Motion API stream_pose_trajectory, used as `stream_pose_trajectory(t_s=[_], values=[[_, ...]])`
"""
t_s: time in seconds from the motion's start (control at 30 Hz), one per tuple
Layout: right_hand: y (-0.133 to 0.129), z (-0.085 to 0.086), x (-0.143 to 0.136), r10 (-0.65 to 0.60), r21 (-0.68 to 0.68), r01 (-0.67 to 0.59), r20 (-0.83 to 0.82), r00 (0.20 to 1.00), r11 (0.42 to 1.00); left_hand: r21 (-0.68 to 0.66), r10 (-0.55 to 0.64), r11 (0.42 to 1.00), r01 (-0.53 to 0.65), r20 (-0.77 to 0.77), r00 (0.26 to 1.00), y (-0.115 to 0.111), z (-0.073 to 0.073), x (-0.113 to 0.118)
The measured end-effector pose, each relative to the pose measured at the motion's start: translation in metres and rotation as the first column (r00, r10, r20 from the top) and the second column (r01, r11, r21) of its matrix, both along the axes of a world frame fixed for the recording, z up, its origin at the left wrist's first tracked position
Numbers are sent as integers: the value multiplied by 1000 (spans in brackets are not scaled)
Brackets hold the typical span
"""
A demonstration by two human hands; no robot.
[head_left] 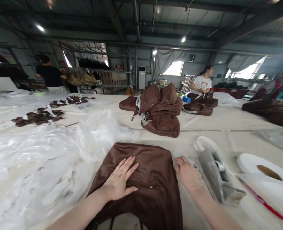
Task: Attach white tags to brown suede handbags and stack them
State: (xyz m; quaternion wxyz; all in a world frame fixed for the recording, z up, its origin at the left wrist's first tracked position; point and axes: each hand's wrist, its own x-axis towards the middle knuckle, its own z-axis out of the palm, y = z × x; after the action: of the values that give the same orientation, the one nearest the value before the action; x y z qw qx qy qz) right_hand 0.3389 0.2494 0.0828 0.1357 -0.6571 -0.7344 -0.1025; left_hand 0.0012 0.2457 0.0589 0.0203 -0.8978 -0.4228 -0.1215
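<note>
A brown handbag (153, 166) lies on the table in front of me, a zipper running across its upper face. My left hand (122, 179) rests flat on it with the fingers spread, just above and left of the zipper. Beside the bag's right edge is my right hand (186, 172), its fingers curled in. What those fingers hold, if anything, is hidden. A grey tape dispenser (212, 172) stands close to the right of that hand, with a strip of white band looped behind it.
Clear plastic bags (48, 179) cover the left side. A pile of brown bags (160, 108) sits farther back, left of another brown bag (201, 107). At right lie a white tape roll (249, 163) and a red-handled tool (273, 209). A person (202, 83) works across the table.
</note>
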Motion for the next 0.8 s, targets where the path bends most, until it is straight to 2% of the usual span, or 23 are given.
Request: stream_pose_trajectory(t_s=[0.1,0.17,0.33,0.5,0.6,0.7,0.77,0.8], values=[[46,-9,16,-27,-33,27,18,999,999,-46,-8,999,7,-27,1000,12,0,3],[67,-16,20,-24,-74,26,21,999,997,-71,-3,997,1,-23,1000,18,1,6],[83,-34,33,-9,-196,15,28,1000,980,-118,40,992,-36,25,999,34,1,17],[78,-42,63,-5,-236,15,40,999,972,-154,96,984,-89,44,994,52,-5,31],[68,-45,75,-5,-189,14,48,999,982,-212,95,974,-79,64,993,52,5,34],[49,-44,72,15,-92,-11,47,999,996,-281,92,959,-35,192,977,40,25,17],[27,-37,57,40,37,-39,-8,999,999,-278,185,957,-84,362,914,25,36,-7],[11,-31,46,54,119,-46,-63,997,992,-279,266,949,-150,447,854,14,40,-20]])
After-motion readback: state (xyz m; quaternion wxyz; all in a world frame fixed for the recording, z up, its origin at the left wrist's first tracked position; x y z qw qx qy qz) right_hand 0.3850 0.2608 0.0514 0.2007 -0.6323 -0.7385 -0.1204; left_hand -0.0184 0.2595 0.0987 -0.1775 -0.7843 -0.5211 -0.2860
